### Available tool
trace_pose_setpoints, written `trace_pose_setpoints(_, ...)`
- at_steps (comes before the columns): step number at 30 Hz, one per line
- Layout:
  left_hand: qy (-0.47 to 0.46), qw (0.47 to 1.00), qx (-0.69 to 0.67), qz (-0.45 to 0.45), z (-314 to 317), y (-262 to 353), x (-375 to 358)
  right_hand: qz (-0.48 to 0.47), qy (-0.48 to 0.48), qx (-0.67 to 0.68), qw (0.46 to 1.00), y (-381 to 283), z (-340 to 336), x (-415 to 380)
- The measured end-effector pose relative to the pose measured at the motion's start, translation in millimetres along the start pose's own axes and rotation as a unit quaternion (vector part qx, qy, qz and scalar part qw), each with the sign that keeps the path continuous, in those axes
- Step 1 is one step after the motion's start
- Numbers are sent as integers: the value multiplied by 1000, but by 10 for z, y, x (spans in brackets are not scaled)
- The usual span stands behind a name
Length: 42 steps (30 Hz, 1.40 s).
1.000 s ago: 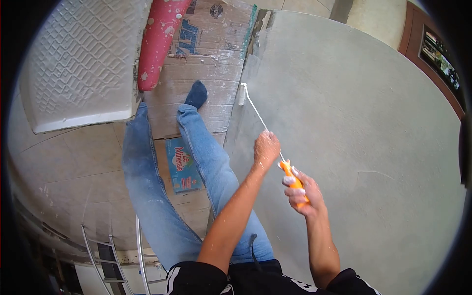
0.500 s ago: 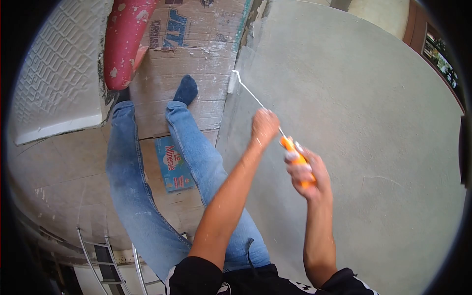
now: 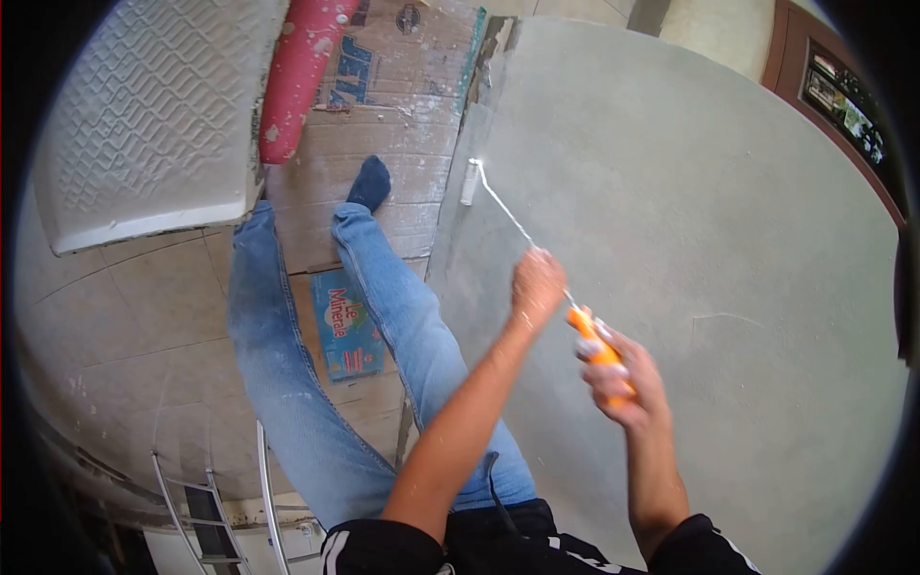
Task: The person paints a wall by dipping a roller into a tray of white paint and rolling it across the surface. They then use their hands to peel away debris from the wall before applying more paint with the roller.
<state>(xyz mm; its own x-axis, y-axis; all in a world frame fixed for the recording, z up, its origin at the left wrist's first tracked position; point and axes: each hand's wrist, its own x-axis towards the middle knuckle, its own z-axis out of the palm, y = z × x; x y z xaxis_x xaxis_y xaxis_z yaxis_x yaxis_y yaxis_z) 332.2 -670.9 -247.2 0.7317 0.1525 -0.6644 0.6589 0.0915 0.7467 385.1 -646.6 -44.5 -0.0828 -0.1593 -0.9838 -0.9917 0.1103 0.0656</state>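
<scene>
A small paint roller (image 3: 471,184) with a white sleeve lies against the grey wall (image 3: 671,211), near its left edge. My left hand (image 3: 539,285) is closed around the thin metal rod, between the sleeve and the handle. Lower down, my right hand (image 3: 628,376) grips the orange handle (image 3: 604,356). White paint marks the fingers of my right hand and my left forearm. A wetter-looking strip of wall shows around and above the roller sleeve.
At the upper left are a white paint tray (image 3: 163,125) with a ridged bed and a paint-spattered pink object (image 3: 302,81). Flattened cardboard (image 3: 407,134) covers floor by my foot. A blue carton piece (image 3: 345,326) lies between my legs; a metal ladder (image 3: 206,517) stands lower left.
Both hands and the roller have shifted down and to the right in view, the sleeve moving along the wall. The camera view has also shifted slightly. My grips are the same.
</scene>
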Motion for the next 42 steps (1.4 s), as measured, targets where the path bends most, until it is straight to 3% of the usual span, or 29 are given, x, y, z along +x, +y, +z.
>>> trace_pose_setpoints(1, -33, 982, 169, 83, -18, -254, 195, 0, -4, -14, 1000, 13, 18, 283)
trace_pose_setpoints(4, -87, 959, 249, 103, -180, -497, 480, -11, 40, -3, 999, 109, 226, 726)
trace_pose_setpoints(6, -80, 950, 273, 130, -155, -352, 350, 1, -13, 29, 1000, 57, 66, 496)
trace_pose_setpoints(7, -57, 964, 223, 132, 26, -276, 218, 1, -15, 46, 999, 58, -14, 264)
trace_pose_setpoints(8, -11, 995, 71, 62, 237, -116, 31, 7, -25, 62, 998, 51, -112, -6)
trace_pose_setpoints(9, 41, 996, -82, -8, 381, 44, -118, 12, -40, 75, 996, 24, -159, -249)
trace_pose_setpoints(11, 32, 954, -256, -151, -118, 651, -440, 9, -24, 79, 997, -7, -61, -723)
trace_pose_setpoints(14, 16, 959, -255, -120, -238, 762, -434, 18, -50, 93, 994, -57, 84, -806)
trace_pose_setpoints(16, 31, 966, -231, -115, -241, 519, -158, 18, -67, 89, 994, -120, 133, -509)
trace_pose_setpoints(18, 36, 997, -53, -32, -91, 73, 201, 6, -54, 75, 996, -104, 61, -98)
trace_pose_setpoints(21, 0, 974, 173, 146, -75, -22, 152, -8, -55, 66, 996, -36, 18, -41)
trace_pose_setpoints(23, 47, 999, -7, 10, -32, 450, -249, 11, -73, 120, 990, -24, -243, -491)
trace_pose_setpoints(25, 26, 979, -191, -69, 111, 907, -602, 10, -67, 147, 987, -78, -387, -1050)
trace_pose_setpoints(29, -20, 928, -343, -142, -125, 1690, -1378, -8, -13, 139, 990, 39, -391, -2085)
trace_pose_setpoints(33, -22, 879, -441, -182, -506, 1787, -1558, -3, -30, 53, 998, 184, -274, -2169)
trace_pose_setpoints(37, 86, 936, -319, -121, -628, 1141, -810, -49, -64, -112, 990, 101, -25, -1281)
trace_pose_setpoints(39, 111, 964, -217, -109, -557, 614, -30, -17, -138, -38, 989, -119, 131, -555)
trace_pose_setpoints(40, 91, 996, -4, -4, -691, 453, 255, -3, -163, -8, 987, -241, 224, -187)
trace_pose_setpoints(41, 66, 970, 210, 102, -799, 336, 525, 9, -187, 21, 982, -355, 329, 113)
trace_pose_setpoints(42, 22, 970, 225, 87, -828, 258, 777, -4, -170, 36, 985, -411, 436, 313)
